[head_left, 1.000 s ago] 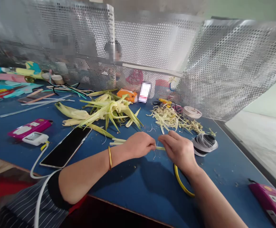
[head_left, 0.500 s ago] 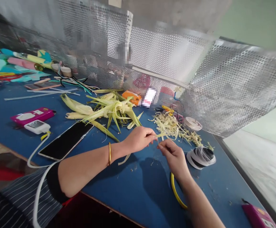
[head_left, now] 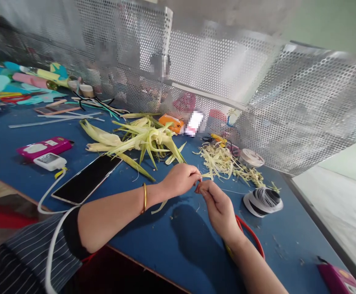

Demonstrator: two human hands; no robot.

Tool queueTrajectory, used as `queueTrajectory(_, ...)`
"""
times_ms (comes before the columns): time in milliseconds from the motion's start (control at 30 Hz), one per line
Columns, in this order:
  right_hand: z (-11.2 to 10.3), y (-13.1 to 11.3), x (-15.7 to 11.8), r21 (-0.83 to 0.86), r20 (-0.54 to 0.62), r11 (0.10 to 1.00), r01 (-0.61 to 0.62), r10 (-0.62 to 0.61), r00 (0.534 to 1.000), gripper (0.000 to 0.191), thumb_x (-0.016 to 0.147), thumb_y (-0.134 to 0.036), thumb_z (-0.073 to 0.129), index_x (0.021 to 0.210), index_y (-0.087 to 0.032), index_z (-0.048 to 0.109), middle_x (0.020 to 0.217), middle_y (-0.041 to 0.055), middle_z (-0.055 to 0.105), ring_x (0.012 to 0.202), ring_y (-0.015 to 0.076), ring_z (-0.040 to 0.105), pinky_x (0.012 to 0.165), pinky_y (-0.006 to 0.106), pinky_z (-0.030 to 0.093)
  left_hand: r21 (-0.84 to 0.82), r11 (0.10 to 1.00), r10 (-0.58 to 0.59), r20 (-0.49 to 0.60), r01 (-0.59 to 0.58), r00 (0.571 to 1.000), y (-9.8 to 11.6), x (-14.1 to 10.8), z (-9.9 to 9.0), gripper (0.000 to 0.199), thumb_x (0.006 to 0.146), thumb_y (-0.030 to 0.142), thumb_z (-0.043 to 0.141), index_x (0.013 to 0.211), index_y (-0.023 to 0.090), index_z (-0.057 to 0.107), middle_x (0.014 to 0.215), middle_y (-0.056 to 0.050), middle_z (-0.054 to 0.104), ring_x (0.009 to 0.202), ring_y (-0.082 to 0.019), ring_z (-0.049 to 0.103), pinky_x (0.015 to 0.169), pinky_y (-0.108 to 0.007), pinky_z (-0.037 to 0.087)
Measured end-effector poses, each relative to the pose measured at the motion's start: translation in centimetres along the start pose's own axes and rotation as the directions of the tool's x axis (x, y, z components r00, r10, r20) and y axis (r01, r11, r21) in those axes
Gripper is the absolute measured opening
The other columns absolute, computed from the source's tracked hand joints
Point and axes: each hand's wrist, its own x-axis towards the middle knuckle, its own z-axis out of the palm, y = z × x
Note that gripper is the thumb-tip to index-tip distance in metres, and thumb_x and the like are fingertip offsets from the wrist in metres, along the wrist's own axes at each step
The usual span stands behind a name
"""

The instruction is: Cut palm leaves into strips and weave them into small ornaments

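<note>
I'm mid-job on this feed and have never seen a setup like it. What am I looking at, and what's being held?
There is no machine here: these are a person's two bare hands, seen by one camera worn on the head, looking forward and down. The left hand, with a gold bangle on its wrist, pinches a pale husk strip. The right hand meets it, seemingly pinching white thread that leads to the black-and-white spool. On the blue table lie corn husks, a heap of shredded husk, a dark-screened smartphone and an orange packet. Beyond stands a perforated metal screen.
</note>
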Motion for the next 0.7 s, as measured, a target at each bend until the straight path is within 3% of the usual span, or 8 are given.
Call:
queueTrajectory(233, 0.1, -0.2, -0.4, -0.035, 0.048, 0.997, 0.074, -0.072, 0.996, 0.019, 0.099, -0.016, 0.040, 0.083, -0.022, 0.048, 0.083, 0.0015, 0.053, 0.079, 0.0152, 0.050, 0.075, 0.028, 0.040, 0.116, 0.990, 0.078, 0.003, -0.078, 0.997, -0.1, -0.1, 0.2, 0.024, 0.085, 0.015, 0.052, 0.074, 0.017, 0.073, 0.073, -0.001, 0.072, 0.070, -0.014, 0.062, 0.065, -0.023, 0.039)
queueTrajectory(467, -0.8, -0.1, 0.0, 0.147, -0.007, 0.987, -0.058, 0.059, 0.998, 0.021, 0.097, -0.023, 0.046, 0.078, -0.022, 0.054, 0.081, 0.0013, 0.057, 0.078, 0.0154, 0.052, 0.073, 0.028, 0.041, 0.282, 0.940, 0.168, 0.105, -0.192, 0.980, -0.5, 0.1, -0.1, 0.021, 0.087, 0.017, 0.055, 0.078, 0.018, 0.073, 0.080, -0.003, 0.074, 0.079, -0.017, 0.066, 0.068, -0.024, 0.040)
queueTrajectory(600, -2.1, -0.1, 0.6, 0.306, 0.015, 0.923, -0.234, 0.241, 0.970, 0.018, 0.090, -0.029, 0.059, 0.075, -0.020, 0.064, 0.074, 0.0009, 0.059, 0.064, 0.0123, 0.044, 0.060, 0.026, 0.037, 0.301, 0.883, 0.261, 0.327, -0.361, 0.908, -0.5, -0.2, 0.1, 0.017, 0.085, 0.018, 0.060, 0.072, 0.018, 0.072, 0.075, -0.005, 0.072, 0.077, -0.018, 0.066, 0.065, -0.024, 0.040)
queueTrajectory(700, -3.2, 0.1, 1.0, 0.583, 0.115, 0.703, -0.407, 0.425, 0.898, 0.019, 0.081, -0.032, 0.069, 0.071, -0.018, 0.065, 0.071, 0.0008, 0.058, 0.053, 0.0085, 0.035, 0.049, 0.023, 0.031, 0.016, 0.919, 0.344, 0.456, -0.394, 0.821, -0.5, -0.2, -0.1, 0.013, 0.085, 0.019, 0.063, 0.076, 0.018, 0.073, 0.073, -0.002, 0.070, 0.070, -0.014, 0.064, 0.066, -0.021, 0.043)
